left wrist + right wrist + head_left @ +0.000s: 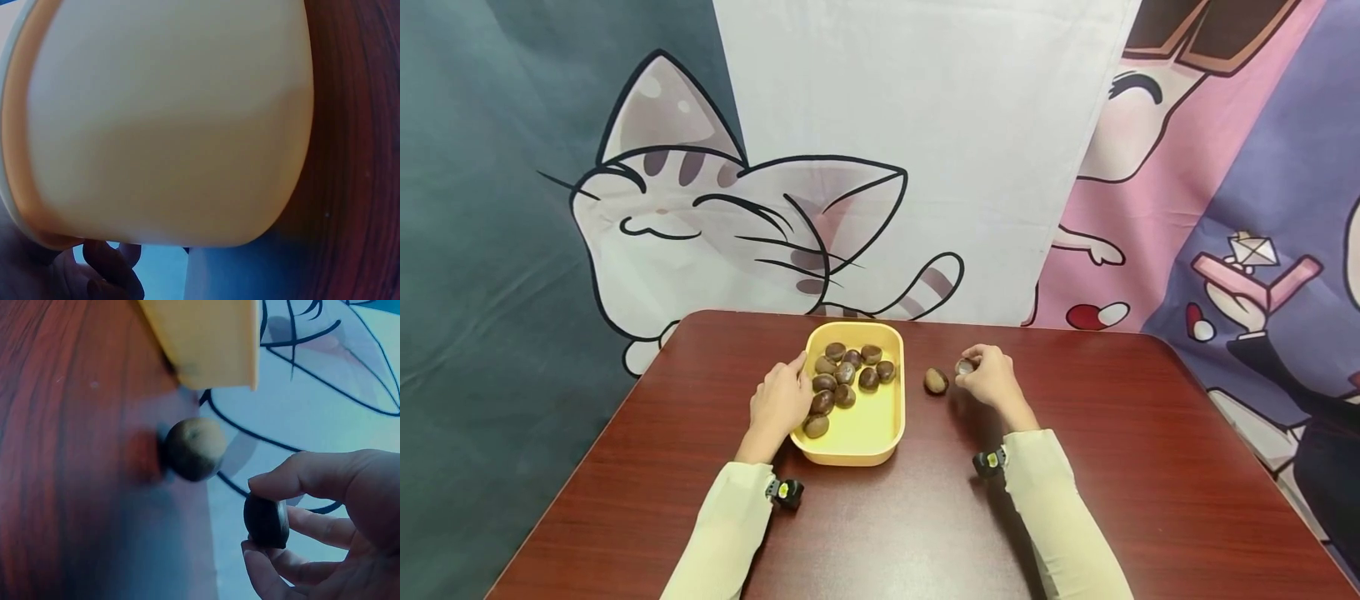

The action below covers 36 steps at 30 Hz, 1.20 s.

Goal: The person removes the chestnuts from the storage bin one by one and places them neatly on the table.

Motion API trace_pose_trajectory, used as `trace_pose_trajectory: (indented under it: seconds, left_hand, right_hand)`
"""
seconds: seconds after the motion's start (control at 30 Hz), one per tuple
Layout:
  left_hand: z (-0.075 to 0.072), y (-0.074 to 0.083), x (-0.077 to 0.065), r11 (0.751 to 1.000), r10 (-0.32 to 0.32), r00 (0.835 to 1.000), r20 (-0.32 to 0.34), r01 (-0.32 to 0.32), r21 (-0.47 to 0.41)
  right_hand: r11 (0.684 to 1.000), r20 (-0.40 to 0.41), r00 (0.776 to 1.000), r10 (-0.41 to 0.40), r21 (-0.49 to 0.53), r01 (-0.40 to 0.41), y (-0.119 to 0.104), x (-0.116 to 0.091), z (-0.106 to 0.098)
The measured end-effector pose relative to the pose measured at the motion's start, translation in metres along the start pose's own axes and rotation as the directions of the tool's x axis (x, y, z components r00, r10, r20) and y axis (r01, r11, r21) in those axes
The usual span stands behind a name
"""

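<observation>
A yellow rectangular container (872, 429) stands on the table, with several brown chestnuts (846, 372) lying mostly in its left and far parts. My left hand (781, 404) grips the container's left side at the rim. In the left wrist view the container's wall (175, 125) fills most of the picture, and only some curled fingers (109, 265) show. To the right of the container, my right hand (994, 380) pinches one chestnut (265, 520) between thumb and fingers. Another chestnut (936, 382) lies on the table between the container and that hand.
The dark red wooden table (880, 533) has rounded far corners. Close behind its far edge hangs a cloth backdrop (925, 125) with cartoon cats. Each wrist carries a small black camera, the left one (787, 493) close to the container's near corner.
</observation>
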<state>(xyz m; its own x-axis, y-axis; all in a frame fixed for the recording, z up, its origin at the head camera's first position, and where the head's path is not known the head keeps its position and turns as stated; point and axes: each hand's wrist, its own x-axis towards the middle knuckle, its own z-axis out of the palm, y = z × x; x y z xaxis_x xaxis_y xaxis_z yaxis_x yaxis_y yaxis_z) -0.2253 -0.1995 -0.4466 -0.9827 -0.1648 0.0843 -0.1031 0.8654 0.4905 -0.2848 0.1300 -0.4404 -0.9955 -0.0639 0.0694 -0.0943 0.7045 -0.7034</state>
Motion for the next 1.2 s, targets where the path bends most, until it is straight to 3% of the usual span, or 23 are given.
trace_pose_trajectory:
  seconds: [0.23,0.57,1.0,1.1,1.2]
  left_hand:
    - [0.000,0.000,0.000,1.000,-0.003,1.000,0.002,0.003,0.005]
    - [0.000,0.000,0.000,1.000,0.003,1.000,-0.001,-0.003,0.003]
    - [-0.001,-0.001,0.000,1.000,0.008,1.000,-0.022,-0.008,0.001]
    - [-0.001,-0.001,-0.001,1.000,0.008,1.000,-0.019,-0.008,0.001]
    - [0.000,0.000,0.000,1.000,0.008,1.000,-0.012,-0.008,0.001]
  right_hand:
    - [0.999,0.039,0.998,0.044,-0.028,-0.042,0.011,0.002,0.007]
    - [0.998,0.046,0.998,0.035,-0.058,-0.032,0.017,0.003,0.019]
    - [0.982,0.073,0.989,0.125,-0.152,-0.113,0.009,0.001,0.018]
    - [0.984,0.046,0.993,0.105,-0.153,-0.096,0.005,0.000,0.016]
    - [0.992,-0.017,0.999,0.029,-0.123,-0.031,-0.004,-0.001,0.016]
